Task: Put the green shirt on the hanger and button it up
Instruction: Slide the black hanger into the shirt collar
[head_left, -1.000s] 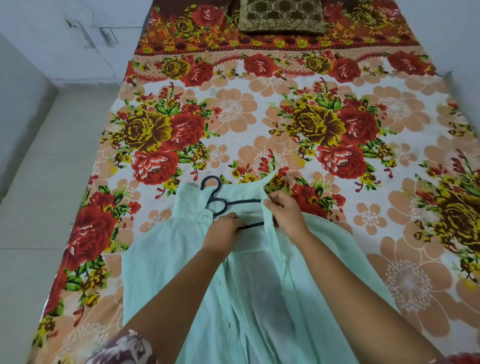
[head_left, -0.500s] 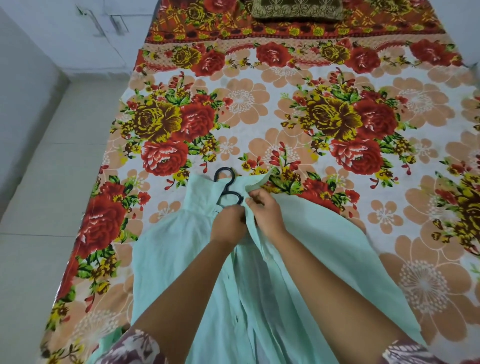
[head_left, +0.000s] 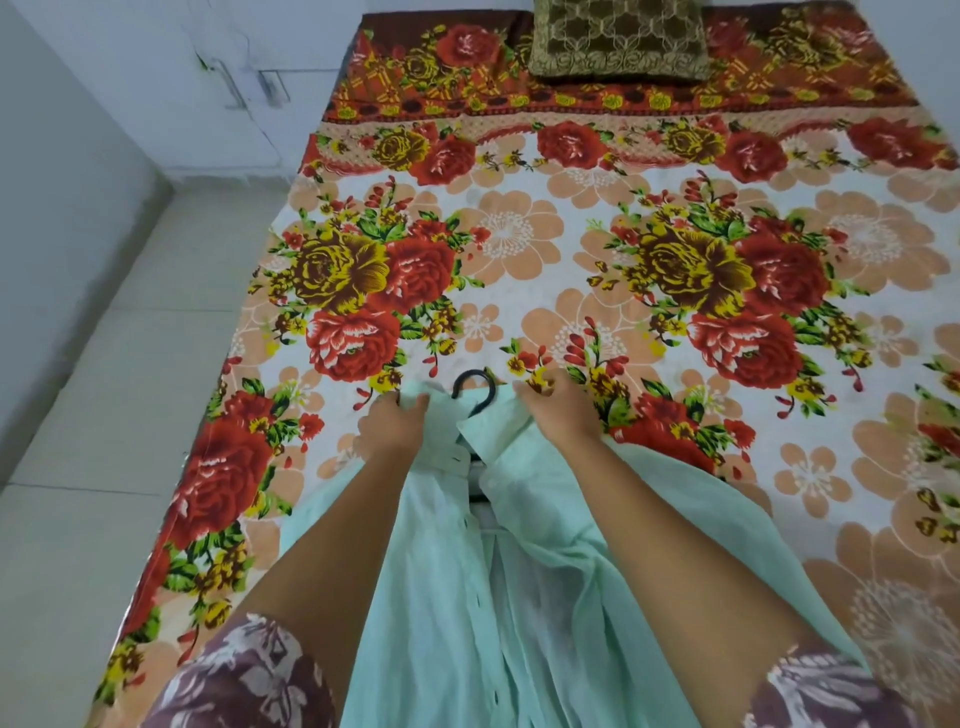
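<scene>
The green shirt (head_left: 441, 597) lay open-fronted over the hanger (head_left: 490, 389) on the bed (head_left: 519, 249). Either side of the hanger's hook, the left hand (head_left: 395, 421) and right hand (head_left: 558, 410) each gripped collar fabric, seating it. Fastening the top button likely came next.

No text, label, brand, number or sign is legible on any surface in view. The bedsheet (head_left: 519, 234) and cushion (head_left: 618, 39) carry printed patterns only; the green shirt (head_left: 441, 597) shows plain fabric.
</scene>
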